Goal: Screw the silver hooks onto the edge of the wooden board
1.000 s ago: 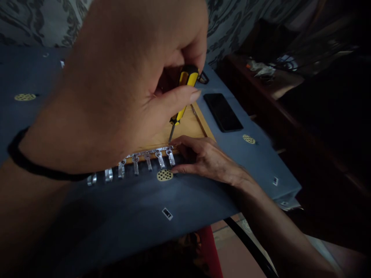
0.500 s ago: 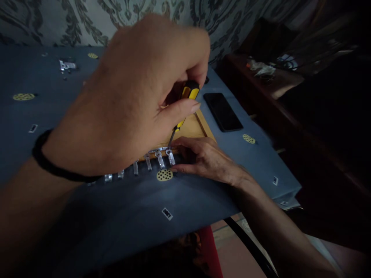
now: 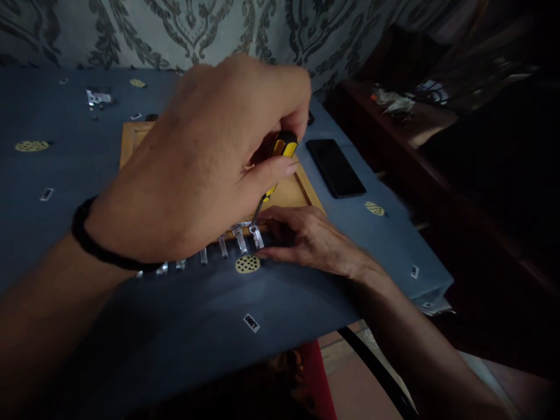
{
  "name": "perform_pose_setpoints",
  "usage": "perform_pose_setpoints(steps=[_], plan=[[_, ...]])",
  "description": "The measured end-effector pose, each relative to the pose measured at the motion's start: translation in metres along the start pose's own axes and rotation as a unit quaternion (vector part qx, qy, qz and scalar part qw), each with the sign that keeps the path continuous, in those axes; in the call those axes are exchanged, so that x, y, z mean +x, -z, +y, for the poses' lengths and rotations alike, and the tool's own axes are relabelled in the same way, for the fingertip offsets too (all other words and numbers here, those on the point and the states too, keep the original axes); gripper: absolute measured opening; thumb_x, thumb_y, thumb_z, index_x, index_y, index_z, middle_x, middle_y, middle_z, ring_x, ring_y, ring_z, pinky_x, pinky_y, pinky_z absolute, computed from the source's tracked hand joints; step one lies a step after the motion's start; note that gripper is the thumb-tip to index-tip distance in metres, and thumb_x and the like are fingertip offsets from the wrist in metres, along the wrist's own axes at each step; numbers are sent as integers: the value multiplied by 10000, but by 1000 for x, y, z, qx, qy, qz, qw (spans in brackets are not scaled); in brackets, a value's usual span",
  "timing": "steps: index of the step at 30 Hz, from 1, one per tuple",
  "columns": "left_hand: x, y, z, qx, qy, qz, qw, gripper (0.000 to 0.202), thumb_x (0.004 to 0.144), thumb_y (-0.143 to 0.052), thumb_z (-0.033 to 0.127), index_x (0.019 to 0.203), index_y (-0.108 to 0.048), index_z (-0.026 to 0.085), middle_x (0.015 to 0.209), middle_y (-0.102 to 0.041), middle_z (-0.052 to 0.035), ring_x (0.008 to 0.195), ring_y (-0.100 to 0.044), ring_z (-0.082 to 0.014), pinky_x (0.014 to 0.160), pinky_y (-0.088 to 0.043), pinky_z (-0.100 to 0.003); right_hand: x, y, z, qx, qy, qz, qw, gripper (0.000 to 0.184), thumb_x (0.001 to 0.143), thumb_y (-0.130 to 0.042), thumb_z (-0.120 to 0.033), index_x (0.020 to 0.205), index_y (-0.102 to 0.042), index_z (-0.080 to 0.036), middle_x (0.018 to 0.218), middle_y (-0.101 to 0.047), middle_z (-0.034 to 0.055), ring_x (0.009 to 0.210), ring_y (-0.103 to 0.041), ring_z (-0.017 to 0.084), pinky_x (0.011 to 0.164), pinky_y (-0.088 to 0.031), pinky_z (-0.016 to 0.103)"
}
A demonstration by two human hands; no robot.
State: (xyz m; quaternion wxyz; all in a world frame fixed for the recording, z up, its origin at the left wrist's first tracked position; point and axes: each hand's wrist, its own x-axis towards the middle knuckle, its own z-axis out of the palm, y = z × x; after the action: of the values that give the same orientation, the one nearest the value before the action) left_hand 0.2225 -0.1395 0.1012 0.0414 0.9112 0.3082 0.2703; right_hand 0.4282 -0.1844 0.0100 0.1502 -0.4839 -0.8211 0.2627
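My left hand [image 3: 210, 157], with a black band on its wrist, is closed around a yellow-and-black screwdriver [image 3: 285, 144]. The shaft slants down to the right end of a silver metal hook rail [image 3: 240, 238], which runs along the front edge of a wooden board [image 3: 306, 185]. Several hooks point toward me from the rail; my left hand hides part of them. At the right end, my right hand [image 3: 306, 239] pinches around the rail, its index finger beside the screwdriver tip and its thumb near the last hook's end. Its other fingers are mostly hidden.
A black phone [image 3: 336, 169] lies right of the board on the blue patterned tablecloth [image 3: 192, 321]. Small metal parts [image 3: 100, 97] lie at the back left. Beyond the table's right edge stands dark brown furniture [image 3: 376, 125] with clutter on it.
My left hand has dropped slightly with the screwdriver, and its wrist has shifted right. More of the board's left side now shows. My right hand stays almost in place.
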Motion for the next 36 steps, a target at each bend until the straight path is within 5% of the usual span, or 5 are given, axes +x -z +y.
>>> perform_pose_setpoints(steps=[12,21,31,36], plan=[[3,-2,2,-8,37,5,999,99,873,-663,240,969,-645,232,883,-722,39,831,-697,-162,748,-554,-350,-1,0,-1,11,-12,-5,1000,405,814,-778,-445,1094,-676,-171,770,-663,-9,670,-588,121,652,-402,259],[3,2,-17,-30,-47,-28,998,272,962,-440,382,988,-638,197,713,-660,81,750,-663,-105,792,-515,-350,-2,-3,2,14,0,4,1000,414,809,-785,-449,1100,-679,-174,757,-654,-13,654,-573,112,643,-405,247],[0,0,-3,-37,-43,13,998,98,926,-588,268,940,-655,198,863,-692,62,810,-684,-109,724,-548,-276,0,0,0,7,-3,0,1000,396,815,-775,-455,1074,-684,-170,773,-663,-4,662,-566,118,650,-391,256],[-2,-6,-2,-65,7,31,997,108,924,-609,279,995,-663,217,895,-698,41,833,-695,-144,812,-566,-334,0,-1,0,2,-2,0,1000,394,811,-784,-438,1079,-679,-168,772,-668,-4,658,-573,117,647,-391,252]])
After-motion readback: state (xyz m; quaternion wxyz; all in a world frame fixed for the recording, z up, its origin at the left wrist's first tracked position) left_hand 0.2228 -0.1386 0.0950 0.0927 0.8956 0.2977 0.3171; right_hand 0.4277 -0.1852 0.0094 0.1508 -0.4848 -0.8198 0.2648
